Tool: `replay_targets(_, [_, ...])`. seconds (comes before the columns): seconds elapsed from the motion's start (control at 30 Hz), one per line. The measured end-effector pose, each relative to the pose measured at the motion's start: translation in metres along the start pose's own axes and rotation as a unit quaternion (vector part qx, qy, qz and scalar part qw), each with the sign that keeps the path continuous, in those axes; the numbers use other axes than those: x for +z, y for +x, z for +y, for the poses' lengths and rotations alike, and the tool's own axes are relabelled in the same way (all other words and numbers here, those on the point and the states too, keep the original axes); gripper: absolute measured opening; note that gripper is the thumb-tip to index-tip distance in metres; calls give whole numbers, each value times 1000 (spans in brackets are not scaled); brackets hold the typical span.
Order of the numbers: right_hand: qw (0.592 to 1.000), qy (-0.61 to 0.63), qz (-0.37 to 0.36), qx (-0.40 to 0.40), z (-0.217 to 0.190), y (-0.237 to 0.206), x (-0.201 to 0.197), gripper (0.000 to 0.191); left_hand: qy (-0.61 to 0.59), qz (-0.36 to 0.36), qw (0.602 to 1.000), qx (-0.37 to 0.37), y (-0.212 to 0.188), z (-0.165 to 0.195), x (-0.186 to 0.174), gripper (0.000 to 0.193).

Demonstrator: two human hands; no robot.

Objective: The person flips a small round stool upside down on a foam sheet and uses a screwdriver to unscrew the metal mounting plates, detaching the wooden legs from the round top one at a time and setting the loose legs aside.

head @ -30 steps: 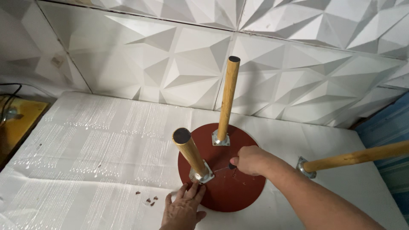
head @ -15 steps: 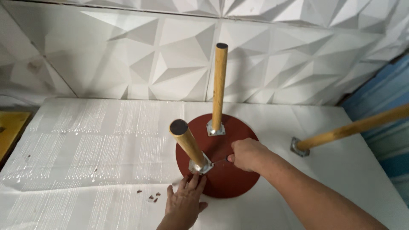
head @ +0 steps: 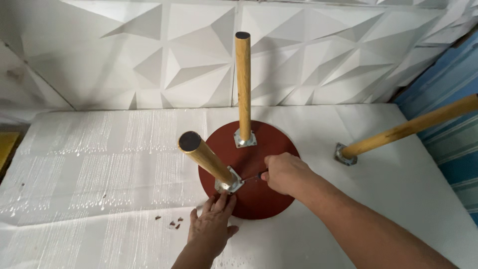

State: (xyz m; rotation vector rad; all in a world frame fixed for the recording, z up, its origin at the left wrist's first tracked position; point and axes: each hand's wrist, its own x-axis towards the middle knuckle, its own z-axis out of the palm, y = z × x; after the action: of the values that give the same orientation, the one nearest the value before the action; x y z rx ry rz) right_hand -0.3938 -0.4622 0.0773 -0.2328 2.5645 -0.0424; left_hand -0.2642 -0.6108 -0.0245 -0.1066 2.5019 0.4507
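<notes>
A round dark-red stool seat [head: 269, 149] lies upside down on a white sheet. Two wooden legs stand on it in metal brackets: a near leg [head: 205, 158] tilted toward me and a far leg [head: 243, 79] upright. My right hand [head: 282, 173] grips a screwdriver [head: 253, 177] whose tip points at the near leg's bracket [head: 229, 184]. My left hand [head: 213, 225] rests flat with fingers spread, fingertips touching the seat's edge just below that bracket.
A third wooden leg [head: 408, 127] with its own bracket lies loose on the sheet at the right. Several small screws [head: 172, 222] lie left of my left hand. A white faceted wall panel [head: 149, 55] stands behind; a blue striped surface [head: 453, 144] is at the right.
The view has shifted slightly and moved closer. Both hands stay at the near leg's bracket, the right still holding the screwdriver to it.
</notes>
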Motion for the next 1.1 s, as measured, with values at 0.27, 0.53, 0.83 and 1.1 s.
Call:
replay_targets(0.27, [1000, -11, -1, -28, 18, 9, 0, 29, -17, 2, 1000, -24, 1, 4, -1, 79])
replay_targets(0.53, [997, -32, 8, -65, 28, 15, 2, 26, -18, 28, 999, -37, 5, 4, 8, 78])
replay_targets(0.83, [997, -12, 24, -77, 38, 10, 9, 23, -25, 23, 999, -33, 4, 3, 5, 76])
replay_targets(1.1, [998, -10, 41, -52, 33, 11, 14, 23, -11, 34, 999, 16, 5, -8, 6, 77])
